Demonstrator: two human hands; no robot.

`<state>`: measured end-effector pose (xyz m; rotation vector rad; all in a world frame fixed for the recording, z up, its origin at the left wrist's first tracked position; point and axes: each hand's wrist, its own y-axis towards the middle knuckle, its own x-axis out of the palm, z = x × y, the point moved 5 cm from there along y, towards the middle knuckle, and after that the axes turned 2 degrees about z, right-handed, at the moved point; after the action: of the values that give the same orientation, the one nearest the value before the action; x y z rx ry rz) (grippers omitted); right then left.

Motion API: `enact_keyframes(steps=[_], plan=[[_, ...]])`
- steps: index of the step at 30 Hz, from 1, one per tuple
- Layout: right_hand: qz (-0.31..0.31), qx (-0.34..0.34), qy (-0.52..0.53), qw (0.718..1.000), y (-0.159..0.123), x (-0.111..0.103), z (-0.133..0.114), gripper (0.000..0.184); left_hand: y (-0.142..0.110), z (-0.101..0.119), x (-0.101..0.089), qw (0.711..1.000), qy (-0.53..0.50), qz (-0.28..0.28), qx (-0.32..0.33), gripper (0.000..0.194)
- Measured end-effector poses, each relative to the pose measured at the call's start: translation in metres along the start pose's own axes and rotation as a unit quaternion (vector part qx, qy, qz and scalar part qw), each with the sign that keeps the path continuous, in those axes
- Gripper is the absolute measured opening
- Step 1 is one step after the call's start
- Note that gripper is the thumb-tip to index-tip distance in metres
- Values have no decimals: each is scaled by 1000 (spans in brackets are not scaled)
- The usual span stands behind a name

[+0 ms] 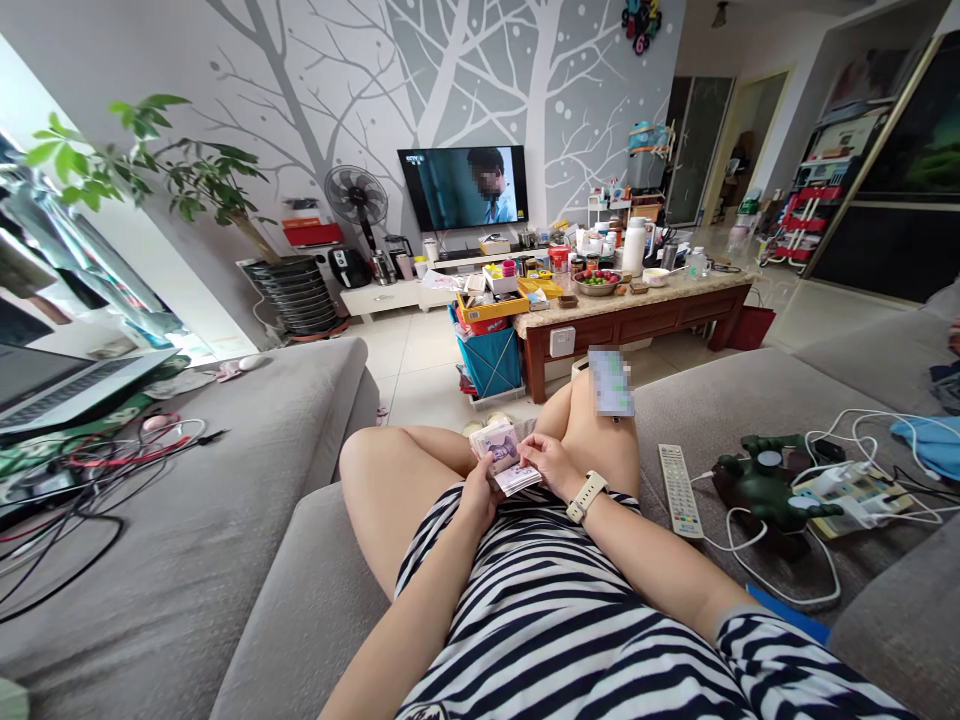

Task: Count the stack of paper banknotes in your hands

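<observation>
I sit cross-legged on a grey sofa (247,580) in a striped dress. My left hand (480,487) is closed round a stack of banknotes (501,446), holding it upright over my lap. My right hand (550,464), with a white watch on the wrist, pinches the lower notes (519,478) of the same stack, pulling them slightly apart from the rest. A phone (610,381) rests on my right knee.
A remote control (679,489), a green toy figure (765,488) and white cables lie on the sofa to my right. A laptop (67,385) and tangled wires sit at left. Ahead stand a cluttered coffee table (637,300), a television (463,187), a fan (357,196) and a plant.
</observation>
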<state>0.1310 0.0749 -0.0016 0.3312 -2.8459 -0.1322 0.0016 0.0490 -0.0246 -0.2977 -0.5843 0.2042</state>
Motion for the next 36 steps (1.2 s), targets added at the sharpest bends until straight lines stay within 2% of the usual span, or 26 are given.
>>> enact_keyframes(steps=[6,12,19,28,36], plan=[[23,-15,-1,1000,0,-3,2,35,3,-2,-4,1000,10,5,-13,36],[54,-21,-10,998,4,-8,7,42,1,-1,-3,999,31,-18,-3,34],[31,-33,-57,997,4,-8,3,33,-1,1,0,999,42,-12,-3,29],[37,-37,-37,998,-1,-4,-4,32,-12,9,6,1000,22,8,-12,34],[21,-15,12,1000,-3,-3,-3,31,-8,7,3,1000,14,19,-11,32]])
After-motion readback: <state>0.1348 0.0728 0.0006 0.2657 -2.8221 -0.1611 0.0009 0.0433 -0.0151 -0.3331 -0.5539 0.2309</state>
